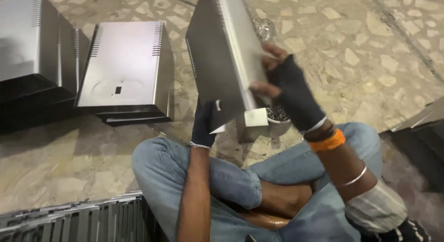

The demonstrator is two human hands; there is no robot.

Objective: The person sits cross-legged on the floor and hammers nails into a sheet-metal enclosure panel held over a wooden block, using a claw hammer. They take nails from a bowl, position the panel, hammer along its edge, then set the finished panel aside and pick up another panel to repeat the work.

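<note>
So the person is sitting cross-legged on the stone floor point(370, 52), jeans knees spread wide, and a stack of ribbed metal sheets point(78, 221) is lying right at the near-left corner of the view, just beside the left knee.

Both arms are reaching forward and up from the lap. The left hand point(203, 124), in a dark fingerless glove, is coming up nearly straight, forearm vertical, and it's gripping the bottom edge of a folded grey metal cover point(217, 61). The right hand point(289, 91), also gloved, with an orange band and a thin bangle on the wrist, is bending in from the right, fingers wrapping around the cover's right-hand edge. So both hands are clamping the same piece, one low, one higher up its side.

The cover is being held off the floor, tilted up on end, leaning away from the person, vent slots running along its side. Just behind its lower corner a small metal bowl point(277, 121) of dark bits is sitting on the floor.

Farther out, toward the far-left, more finished covers point(125, 66) are resting on the floor, stacked side by side.
</note>
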